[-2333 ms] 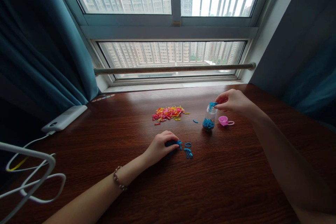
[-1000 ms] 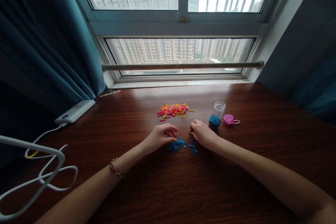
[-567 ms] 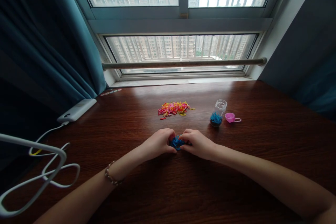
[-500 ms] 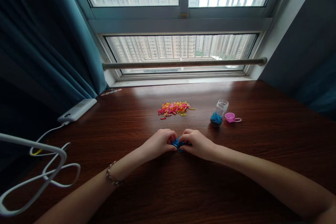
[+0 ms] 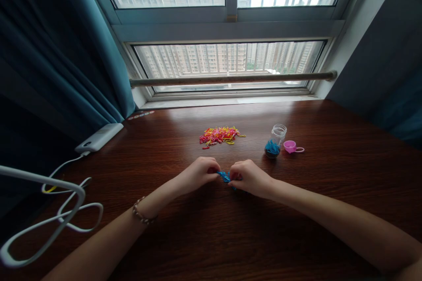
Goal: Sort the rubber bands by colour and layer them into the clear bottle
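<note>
Between my two hands is a small bunch of blue rubber bands (image 5: 224, 177) on the dark wooden table. My left hand (image 5: 201, 173) pinches the bunch's left end between thumb and fingers. On the other side my right hand (image 5: 251, 177) is closed on the right end, and its curled fingers hide part of the bands. Beyond the hands lies a loose pile of pink, red and yellow rubber bands (image 5: 220, 135). A clear open jar (image 5: 279, 132) stands to the right, partly filled with blue rubber bands (image 5: 272, 147). Next to it rests a pink lid with a loop (image 5: 290, 146).
A white power bank (image 5: 99, 137) lies at the table's left edge by the blue curtain (image 5: 89, 52). Its looped white cable (image 5: 79, 202) spreads across the left side. A barred window with a metal rail (image 5: 227, 80) is behind the table (image 5: 158, 131).
My hands have moved slightly apart, the left one a little left and up. The blue rubber bands between them look more drawn out. The camera view has shifted slightly.
</note>
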Available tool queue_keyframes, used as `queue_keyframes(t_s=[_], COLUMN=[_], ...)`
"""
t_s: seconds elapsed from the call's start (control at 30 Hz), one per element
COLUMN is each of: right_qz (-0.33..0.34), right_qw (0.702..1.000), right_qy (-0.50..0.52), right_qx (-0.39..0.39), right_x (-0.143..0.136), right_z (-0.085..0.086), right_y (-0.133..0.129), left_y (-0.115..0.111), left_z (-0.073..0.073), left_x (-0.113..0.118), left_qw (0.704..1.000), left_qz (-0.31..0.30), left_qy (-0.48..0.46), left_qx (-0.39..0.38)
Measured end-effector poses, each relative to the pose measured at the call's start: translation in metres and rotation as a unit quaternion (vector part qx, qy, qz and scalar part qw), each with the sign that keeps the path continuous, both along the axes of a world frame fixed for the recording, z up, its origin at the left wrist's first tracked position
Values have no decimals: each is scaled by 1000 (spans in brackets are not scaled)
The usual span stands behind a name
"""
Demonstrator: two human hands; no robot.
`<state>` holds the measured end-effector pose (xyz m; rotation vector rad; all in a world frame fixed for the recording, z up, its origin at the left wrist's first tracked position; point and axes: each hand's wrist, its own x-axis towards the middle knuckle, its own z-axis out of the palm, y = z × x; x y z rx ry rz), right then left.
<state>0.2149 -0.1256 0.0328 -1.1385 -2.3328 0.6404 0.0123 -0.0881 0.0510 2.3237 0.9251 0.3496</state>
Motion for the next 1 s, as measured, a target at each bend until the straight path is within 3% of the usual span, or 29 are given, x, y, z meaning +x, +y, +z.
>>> queue_keyframes(t_s=[0.17, 0.33, 0.53, 0.67, 0.8, 0.9, 1.0], right_qz=[-7, -10, -11, -7, -2, 7, 14], right_qw=[1000, 998, 980, 974, 967, 962, 960], right_qy=[-8, -57, -188, -218, -246, -260, -263], right_qx=[-5, 20, 58, 63, 67, 81, 99], right_x=[0, 0, -3, -5, -6, -7, -7], right_z=[3, 6, 18, 27, 31, 30, 27], right_y=[-1, -3, -11, -17, -20, -21, -22], left_y=[11, 14, 22, 38, 52, 60, 67], left_z=[-1, 1, 23, 56, 88, 101, 104], left_x=[-6, -9, 3, 32, 76, 111, 138], left_qw=[999, 990, 977, 970, 966, 969, 975], left_qz=[32, 55, 63, 57, 12, -28, -83], left_qy=[-24, -84, -176, -221, -246, -241, -204], left_qx=[-21, -95, -104, -84, -75, -57, -20])
